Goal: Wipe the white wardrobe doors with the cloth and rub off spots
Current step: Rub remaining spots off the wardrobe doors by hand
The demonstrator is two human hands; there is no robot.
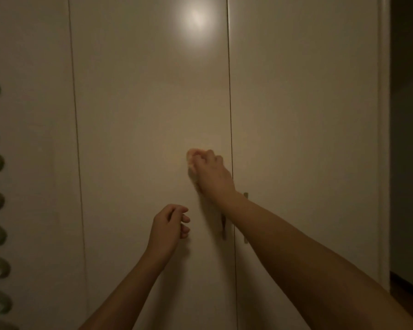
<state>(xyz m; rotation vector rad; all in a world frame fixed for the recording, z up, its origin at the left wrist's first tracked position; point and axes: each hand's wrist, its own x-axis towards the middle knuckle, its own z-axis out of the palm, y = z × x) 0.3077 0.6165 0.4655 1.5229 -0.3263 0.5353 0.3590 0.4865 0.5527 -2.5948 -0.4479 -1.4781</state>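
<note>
Head view: the right hand (211, 173) is curled round a bunched pale cloth (190, 160) and presses it against the middle wardrobe door (141, 110), just left of the seam with the right door (301, 115). The left hand (168, 222) is lower, with fingers loosely curled and holding nothing. A handle (223, 226) shows near the seam, below the right wrist. A glare (197, 20) sits high on the middle door.

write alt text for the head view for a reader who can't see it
In dim light, the right hand presses a bunched cloth against the middle wardrobe door, above its handle. The left hand hovers lower, fingers loosely curled, holding nothing.
</note>
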